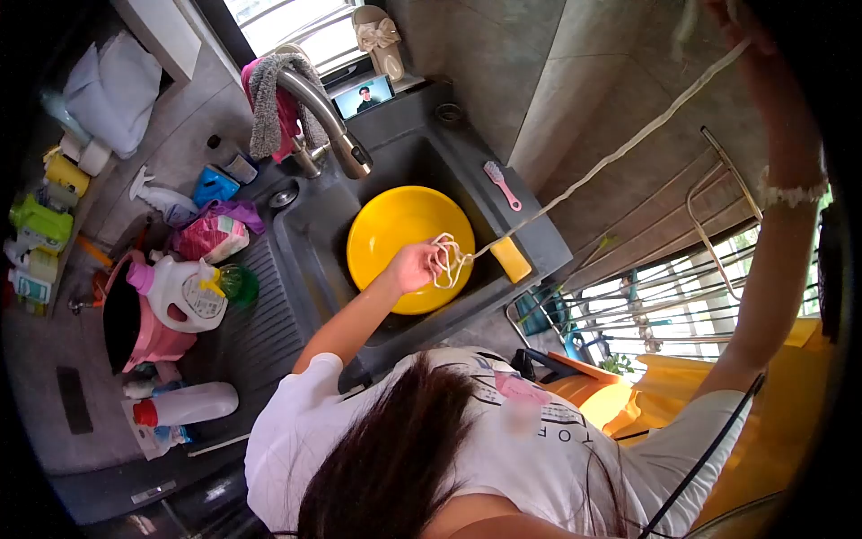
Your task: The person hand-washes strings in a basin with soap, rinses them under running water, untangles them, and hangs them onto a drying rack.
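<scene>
My left hand (417, 267) is closed around several loops of an off-white cord (593, 164), just over the yellow basin (395, 216). From there the cord runs slantwise up to my right hand (752, 29), raised high at the upper right edge. That hand is dim and partly cut off, with its fingers closed on the cord. A short strand also hangs beside it. The basin sits in the dark grey sink (310, 234). A yellow soap bar (511, 260) and a pink brush (501, 185) lie on the sink's right rim.
A curved faucet (332, 117) with a grey cloth (265, 108) rises behind the basin. A phone (364, 96) leans at the back. Left of the sink stand a white jug (184, 292), a pink tub (148, 337) and several bottles. A metal rack (646, 314) is on the right.
</scene>
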{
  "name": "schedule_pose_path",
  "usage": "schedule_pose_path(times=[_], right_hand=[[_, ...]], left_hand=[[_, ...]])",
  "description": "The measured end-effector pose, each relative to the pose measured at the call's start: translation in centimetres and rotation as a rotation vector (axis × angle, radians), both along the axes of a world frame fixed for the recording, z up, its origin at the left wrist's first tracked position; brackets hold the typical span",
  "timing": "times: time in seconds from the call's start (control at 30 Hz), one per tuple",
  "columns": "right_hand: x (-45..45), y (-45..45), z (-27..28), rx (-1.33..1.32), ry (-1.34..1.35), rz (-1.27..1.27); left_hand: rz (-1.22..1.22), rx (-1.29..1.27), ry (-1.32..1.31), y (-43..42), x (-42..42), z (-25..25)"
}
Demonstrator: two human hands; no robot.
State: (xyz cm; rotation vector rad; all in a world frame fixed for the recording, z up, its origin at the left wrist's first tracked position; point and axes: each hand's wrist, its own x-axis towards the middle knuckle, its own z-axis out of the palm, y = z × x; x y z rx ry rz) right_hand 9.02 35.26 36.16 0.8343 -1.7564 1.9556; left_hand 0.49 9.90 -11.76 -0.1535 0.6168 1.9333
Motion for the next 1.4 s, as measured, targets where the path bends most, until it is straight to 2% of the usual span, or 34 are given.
schedule_pose_path(times=[0.1, 0.17, 0.2, 0.27, 0.3, 0.37, 0.4, 0.47, 0.5, 0.57, 0.63, 0.7, 0.73, 0.83, 0.93, 1.0, 1.03, 1.07, 1.1, 1.13, 1.23, 1.27, 1.3, 1.37, 1.4], right_hand=[[-0.2, 1.7, 2.4, 0.008, -0.026, 0.040], [0.6, 3.1, 4.5, 0.074, -0.040, 0.055], [1.1, 3.8, 5.5, 0.118, -0.056, 0.070], [2.9, 5.1, 7.8, 0.220, -0.109, 0.110], [3.4, 5.7, 8.8, 0.293, -0.131, 0.121], [6.3, 2.9, 10.1, 0.237, -0.158, -0.146], [7.0, 2.8, 11.1, 0.268, -0.129, -0.183], [8.1, 2.5, 12.5, 0.307, -0.256, -0.009], [8.9, 2.0, 12.9, 0.323, -0.246, -0.033], [10.3, 1.3, 13.3, 0.388, -0.265, -0.184], [11.5, 1.2, 13.5, 0.395, -0.345, -0.140], [12.2, 0.8, 13.1, 0.391, -0.347, -0.247], [12.4, 1.0, 12.9, 0.388, -0.349, -0.257], [12.8, 1.5, 12.6, 0.481, -0.341, -0.195], [13.5, 1.3, 12.1, 0.531, -0.425, 0.042], [13.9, 0.7, 10.7, 0.743, -0.392, -0.500], [14.0, 0.8, 10.4, 0.738, -0.398, -0.493], [14.1, 1.0, 9.9, 0.882, -0.428, -0.612], [14.1, 1.2, 9.4, 1.029, -0.456, -0.729], [13.9, 1.6, 8.4, 1.004, -0.375, -0.734], [14.3, 0.6, 7.9, 1.056, -0.480, -0.735], [14.8, -0.5, 7.8, 1.148, -0.492, -0.819], [14.7, -0.2, 7.4, 1.145, -0.498, -0.805], [14.7, 0.9, 6.8, 1.315, -0.461, -0.649], [14.3, 1.3, 6.6, 1.271, -0.605, -0.547]], left_hand=[[-0.028, 0.057, -0.104, -0.9, -0.3, -6.0], [-0.068, 0.163, -0.179, -0.7, -1.0, -6.2], [-0.109, 0.117, -0.156, -1.0, -1.5, -7.5], [-0.144, -0.036, -0.046, -0.7, -2.2, -6.4], [-0.305, -0.019, 0.155, -0.6, -3.6, -7.4], [-0.450, -0.434, 0.775, 0.9, -2.8, -1.0], [-0.459, -0.396, 0.819, 2.2, -2.6, 2.0], [-0.485, -0.369, 1.310, 4.0, -0.5, 7.2], [-0.487, -0.345, 1.332, 4.4, 0.8, 10.9], [-0.620, -0.382, 1.750, 5.9, 2.3, 19.8], [-0.437, -0.172, 2.041, 7.4, 3.0, 24.1], [-0.442, -0.180, 2.038, 8.6, 3.4, 29.0], [-0.355, -0.093, 2.062, 9.1, 3.5, 30.9], [-0.116, 0.068, 1.982, 10.4, 3.5, 35.6], [-0.075, 0.305, 1.841, 11.5, 3.7, 40.1], [-0.098, 0.341, 1.827, 12.4, 3.3, 42.2], [-0.100, 0.434, 1.893, 13.0, 3.0, 42.9], [-0.107, 0.524, 1.952, 13.5, 2.8, 43.4], [-0.113, 0.510, 1.940, 14.0, 2.6, 43.9], [-0.137, 0.522, 1.959, 14.3, 2.5, 44.3], [-0.136, 0.530, 1.991, 15.3, 2.5, 44.7], [-0.102, 0.547, 2.021, 15.5, 2.6, 44.8], [-0.104, 0.534, 2.014, 15.7, 2.7, 44.9], [-0.033, 0.627, 2.010, 15.9, 2.8, 45.1], [-0.022, 0.653, 2.040, 15.9, 2.5, 45.2]])
